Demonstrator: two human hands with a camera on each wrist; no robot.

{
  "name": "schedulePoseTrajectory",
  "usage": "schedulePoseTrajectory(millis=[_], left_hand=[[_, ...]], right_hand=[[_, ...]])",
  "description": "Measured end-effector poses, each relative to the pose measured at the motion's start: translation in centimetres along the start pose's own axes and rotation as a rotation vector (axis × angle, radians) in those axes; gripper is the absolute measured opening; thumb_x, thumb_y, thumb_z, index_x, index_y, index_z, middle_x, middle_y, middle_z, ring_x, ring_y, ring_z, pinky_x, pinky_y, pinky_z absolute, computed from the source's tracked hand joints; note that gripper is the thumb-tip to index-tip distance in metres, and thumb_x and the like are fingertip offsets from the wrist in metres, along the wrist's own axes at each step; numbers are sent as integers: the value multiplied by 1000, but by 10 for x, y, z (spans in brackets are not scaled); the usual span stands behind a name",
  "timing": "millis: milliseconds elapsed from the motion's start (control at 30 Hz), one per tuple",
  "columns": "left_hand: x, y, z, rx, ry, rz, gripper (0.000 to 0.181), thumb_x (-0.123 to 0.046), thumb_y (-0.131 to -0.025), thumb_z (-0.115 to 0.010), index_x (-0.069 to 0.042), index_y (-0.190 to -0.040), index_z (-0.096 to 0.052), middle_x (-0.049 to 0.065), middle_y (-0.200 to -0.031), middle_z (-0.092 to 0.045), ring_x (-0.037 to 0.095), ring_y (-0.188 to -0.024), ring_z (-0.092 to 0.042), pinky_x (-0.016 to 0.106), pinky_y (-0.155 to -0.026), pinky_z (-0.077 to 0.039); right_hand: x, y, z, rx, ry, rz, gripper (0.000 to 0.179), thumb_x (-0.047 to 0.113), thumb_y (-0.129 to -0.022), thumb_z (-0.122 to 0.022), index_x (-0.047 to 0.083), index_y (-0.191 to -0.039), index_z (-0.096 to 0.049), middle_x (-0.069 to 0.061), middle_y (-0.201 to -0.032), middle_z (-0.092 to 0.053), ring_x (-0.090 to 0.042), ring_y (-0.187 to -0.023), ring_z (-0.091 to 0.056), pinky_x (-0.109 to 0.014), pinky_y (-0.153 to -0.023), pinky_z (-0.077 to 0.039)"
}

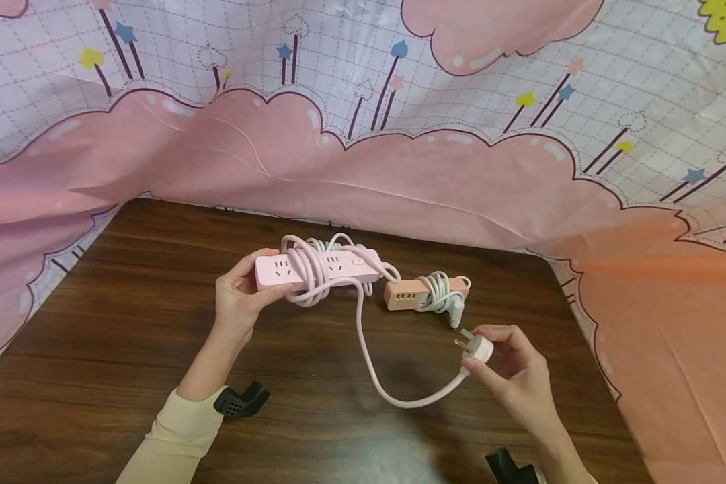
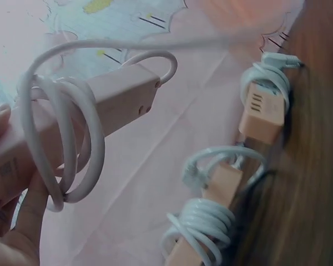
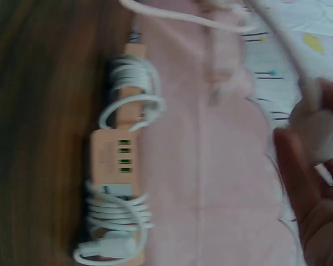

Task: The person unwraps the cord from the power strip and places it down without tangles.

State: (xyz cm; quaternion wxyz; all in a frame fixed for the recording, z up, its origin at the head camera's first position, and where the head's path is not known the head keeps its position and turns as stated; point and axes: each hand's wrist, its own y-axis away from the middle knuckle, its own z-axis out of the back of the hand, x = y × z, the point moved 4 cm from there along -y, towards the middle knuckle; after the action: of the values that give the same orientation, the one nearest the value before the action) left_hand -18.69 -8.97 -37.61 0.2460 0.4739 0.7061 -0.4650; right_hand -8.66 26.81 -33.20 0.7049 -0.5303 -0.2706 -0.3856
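Note:
My left hand (image 1: 240, 294) grips the left end of a pink power strip (image 1: 267, 271), holding it up above the table. Several loops of its pink cord (image 1: 307, 269) are wound around the strip's middle. From there the cord's free length sags down and curves right to a white plug (image 1: 479, 349). Thumb and fingers of my right hand (image 1: 523, 373) pinch this plug, its metal prongs pointing up and left. In the right wrist view the plug (image 3: 316, 130) is blurred and partly hidden by the fingers.
An orange power strip (image 1: 399, 296) with USB ports and a wound white cord lies on the dark wooden table (image 1: 314, 349). Behind the pink strip, a second orange strip (image 2: 225, 183) with a coiled white cord is mostly hidden from the head view. A patterned pink curtain (image 1: 363, 175) surrounds the table.

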Motion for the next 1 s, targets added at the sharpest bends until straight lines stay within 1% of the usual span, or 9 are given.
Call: schedulePoseTrajectory(millis=[100, 233, 333, 433, 533, 667, 800, 933, 1000], left_hand=[[-7, 0, -3, -1, 60, -16, 49, 23, -63, -71, 0, -107, -67, 5, -102, -66, 16, -87, -57, 22, -73, -51], [-15, 1, -6, 32, 101, -24, 45, 14, -66, -77, -1, -107, -68, 6, -102, -66, 17, -87, -56, 23, -72, -51], [-18, 2, -5, 69, 89, -13, 47, 15, -66, -75, -4, -108, -68, 6, -103, -66, 17, -88, -56, 23, -72, -52], [-21, 3, -2, 112, 102, 1, 48, 18, -66, -73, -6, -108, -68, 6, -103, -66, 16, -88, -57, 23, -71, -53], [-22, 5, 2, 154, 148, 5, 46, 14, -67, -74, -6, -109, -68, 6, -102, -66, 14, -87, -57, 22, -69, -53], [-24, 6, 3, 200, 189, 7, 44, 7, -68, -78, -5, -109, -67, 5, -102, -65, 13, -87, -57, 21, -68, -52], [-22, 7, 3, 227, 173, 26, 45, 7, -68, -77, -6, -109, -67, 4, -101, -66, 13, -88, -57, 21, -68, -52], [-21, 6, 7, 243, 129, 30, 46, 12, -67, -75, -6, -109, -68, 4, -101, -67, 13, -88, -58, 21, -69, -51], [-20, 6, 10, 240, 113, 26, 48, 15, -66, -73, -6, -109, -68, 4, -101, -67, 13, -88, -58, 21, -70, -51]], right_hand=[[-16, -5, -10, 21, 241, -73, 42, -21, -61, -76, -8, -95, -55, -9, -95, -65, -5, -79, -63, -20, -63, -53], [-32, -19, -13, -13, 424, -78, 42, -14, -60, -80, -5, -93, -56, -13, -86, -65, -1, -74, -61, -17, -61, -52], [-34, -32, -2, -145, 496, -66, 40, -13, -62, -80, -8, -93, -56, -17, -87, -65, 5, -75, -57, -11, -62, -50], [-26, -45, 18, -332, 551, -41, 39, -11, -64, -80, -11, -93, -55, -17, -94, -65, 9, -80, -54, -8, -69, -45], [-17, -60, 42, -505, 515, -42, 39, -10, -67, -77, -16, -98, -53, -7, -96, -63, 6, -81, -55, -9, -72, -46], [-9, -77, 75, -703, 403, -66, 33, -8, -70, -75, -7, -98, -57, 3, -96, -58, -1, -80, -59, -10, -69, -48], [-2, -82, 105, -878, 216, -14, 34, -11, -69, -74, 3, -95, -57, -5, -94, -58, -12, -82, -61, -15, -68, -51], [11, -75, 127, -1007, 31, 112, 34, -14, -70, -71, -2, -95, -53, -15, -97, -54, -24, -91, -58, -24, -76, -52], [17, -68, 135, -1037, 8, 134, 35, -13, -72, -70, -3, -100, -51, -15, -100, -52, -22, -94, -55, -26, -81, -49]])
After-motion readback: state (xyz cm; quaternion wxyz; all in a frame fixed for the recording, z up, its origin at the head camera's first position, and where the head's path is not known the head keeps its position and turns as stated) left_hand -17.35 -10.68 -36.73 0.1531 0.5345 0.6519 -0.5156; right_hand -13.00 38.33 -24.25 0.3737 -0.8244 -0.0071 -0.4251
